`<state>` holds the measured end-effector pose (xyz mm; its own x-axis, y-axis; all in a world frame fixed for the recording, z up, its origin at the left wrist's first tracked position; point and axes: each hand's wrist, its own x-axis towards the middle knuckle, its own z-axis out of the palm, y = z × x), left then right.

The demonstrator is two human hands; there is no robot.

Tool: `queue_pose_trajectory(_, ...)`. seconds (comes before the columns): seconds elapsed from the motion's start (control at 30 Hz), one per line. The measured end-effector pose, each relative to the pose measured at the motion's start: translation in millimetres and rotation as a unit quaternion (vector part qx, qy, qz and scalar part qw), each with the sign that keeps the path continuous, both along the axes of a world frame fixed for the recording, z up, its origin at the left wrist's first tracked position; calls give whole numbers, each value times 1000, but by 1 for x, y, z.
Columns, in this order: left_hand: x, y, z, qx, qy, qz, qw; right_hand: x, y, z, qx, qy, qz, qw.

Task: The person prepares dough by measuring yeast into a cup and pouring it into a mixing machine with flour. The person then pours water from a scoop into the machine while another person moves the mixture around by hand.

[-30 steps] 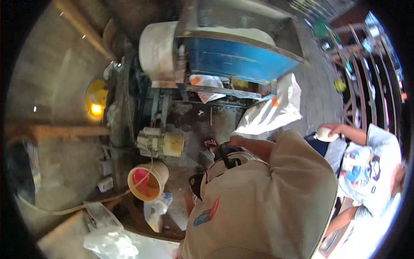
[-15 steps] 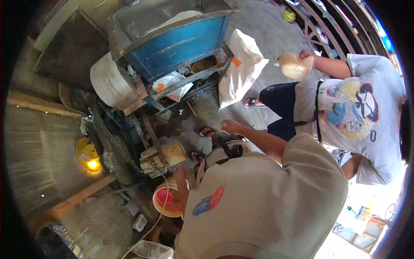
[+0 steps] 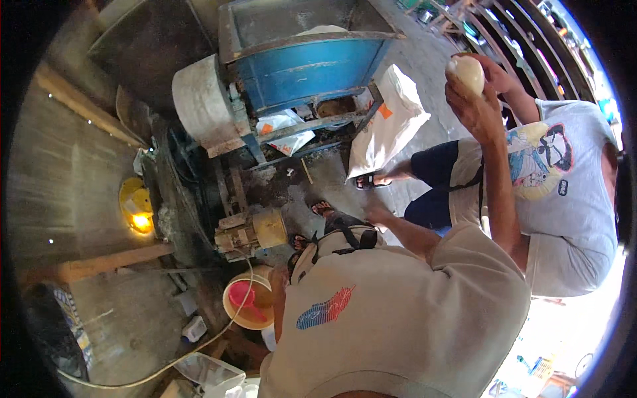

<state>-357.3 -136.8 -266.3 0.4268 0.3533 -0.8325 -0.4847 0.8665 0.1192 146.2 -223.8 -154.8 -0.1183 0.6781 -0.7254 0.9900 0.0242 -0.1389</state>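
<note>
Pail (image 3: 264, 296) at 7 o'clock, pink dipper (image 3: 241, 295) inside, left hand (image 3: 279, 275) beside; right hand (image 3: 378, 215) near 3 o'clock (blurred). Cannot tell whether fingers grip. Arm snagging cord (image 3: 213, 337) could tip pail.

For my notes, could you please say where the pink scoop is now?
In the head view, the pink scoop is in the bucket, lower left, below the motor.

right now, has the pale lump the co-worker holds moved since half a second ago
Yes, up the picture: judged against the white sack, the pale lump was level with the sack's middle and is now near its top's level.
</note>
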Motion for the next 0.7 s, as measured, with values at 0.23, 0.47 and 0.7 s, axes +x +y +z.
queue_pose_trajectory(0.23, -8, -69, 29, 35, 145, 1, 989, -42, 110, 57, 106, 124, -266, 950)
queue_pose_trajectory(0.47, -18, -80, 5, 165, -183, -11, 969, -64, 168, 74, -2, 137, -157, 978)
queue_pose_trajectory(0.7, 46, -82, 20, 16, 131, 155, 979, -32, 183, 62, -33, 154, -108, 982)
